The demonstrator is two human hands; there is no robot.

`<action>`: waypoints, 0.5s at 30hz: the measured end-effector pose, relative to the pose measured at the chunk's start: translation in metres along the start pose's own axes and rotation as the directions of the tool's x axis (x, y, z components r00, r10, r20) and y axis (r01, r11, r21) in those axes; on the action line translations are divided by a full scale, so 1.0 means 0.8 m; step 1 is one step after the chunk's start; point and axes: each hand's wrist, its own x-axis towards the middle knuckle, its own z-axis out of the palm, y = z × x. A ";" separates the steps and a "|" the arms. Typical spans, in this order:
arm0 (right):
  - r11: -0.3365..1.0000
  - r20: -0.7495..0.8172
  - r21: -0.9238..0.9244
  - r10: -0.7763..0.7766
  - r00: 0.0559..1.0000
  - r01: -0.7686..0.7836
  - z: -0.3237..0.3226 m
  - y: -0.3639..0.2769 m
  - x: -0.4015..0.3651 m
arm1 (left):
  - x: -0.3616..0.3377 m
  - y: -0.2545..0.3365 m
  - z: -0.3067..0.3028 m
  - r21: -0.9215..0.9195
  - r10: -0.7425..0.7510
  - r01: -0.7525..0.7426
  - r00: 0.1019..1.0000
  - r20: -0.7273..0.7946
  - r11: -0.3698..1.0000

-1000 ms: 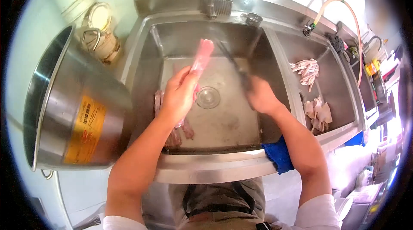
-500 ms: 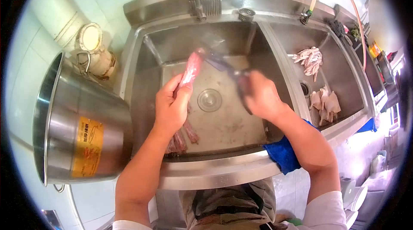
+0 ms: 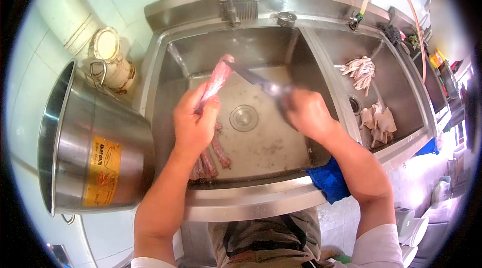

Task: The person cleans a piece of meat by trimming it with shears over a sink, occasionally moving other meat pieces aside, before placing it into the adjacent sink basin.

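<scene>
My left hand (image 3: pixel 196 117) is closed round a long pink piece of meat that looks like a poultry neck (image 3: pixel 218 78), its upper end tilted up and to the right. In my right hand (image 3: pixel 309 112) is a pair of scissors (image 3: pixel 253 78), the dark handle in my fist and the blades against the neck's upper end. The handle area is blurred. Below my left hand, more necks (image 3: pixel 207 165) lie in the near left corner of the large sink basin (image 3: pixel 281 157), partly hidden by my forearm.
The smaller right basin (image 3: pixel 404 102) holds a pile of pale strips (image 3: pixel 360 71) and several pale meat pieces (image 3: pixel 377 122). A tall steel pot (image 3: pixel 128 152) stands left of the sink. A blue cloth (image 3: pixel 329 180) hangs over the front edge. The faucet (image 3: pixel 231 9) rises behind.
My left hand and the neck have shifted slightly left and down. The scissors have come clearer, with their tips still at the neck's upper end. My right hand has moved slightly down.
</scene>
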 end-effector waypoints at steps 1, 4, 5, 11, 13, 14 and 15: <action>0.999 0.015 0.038 -0.002 1.000 0.002 0.001 0.004 0.001 | 0.001 -0.001 0.000 0.039 0.045 -0.045 0.999 -0.005 0.998; 0.892 0.245 0.291 0.279 0.928 -0.345 -0.016 -0.010 0.010 | 0.002 0.009 0.002 0.000 -0.038 0.038 0.999 -0.024 0.999; 0.780 0.372 0.361 0.382 0.846 -0.511 -0.022 -0.016 0.014 | 0.002 0.011 0.002 -0.043 -0.128 0.128 0.992 -0.013 0.991; 0.972 0.678 -0.176 0.235 0.696 -0.157 0.093 0.098 -0.024 | 0.005 0.032 0.005 -0.191 -0.422 0.421 0.906 0.038 0.887; 0.958 0.792 -0.267 0.281 0.542 -0.108 0.124 0.122 -0.039 | 0.005 0.036 0.002 -0.356 -0.545 0.544 0.832 0.108 0.760; 0.939 0.818 -0.325 0.337 0.466 -0.110 0.132 0.127 -0.045 | 0.007 0.035 0.000 -0.436 -0.593 0.592 0.791 0.152 0.678; 0.916 0.832 -0.387 0.395 0.389 -0.104 0.137 0.133 -0.051 | 0.010 0.028 0.001 -0.490 -0.631 0.637 0.748 0.205 0.595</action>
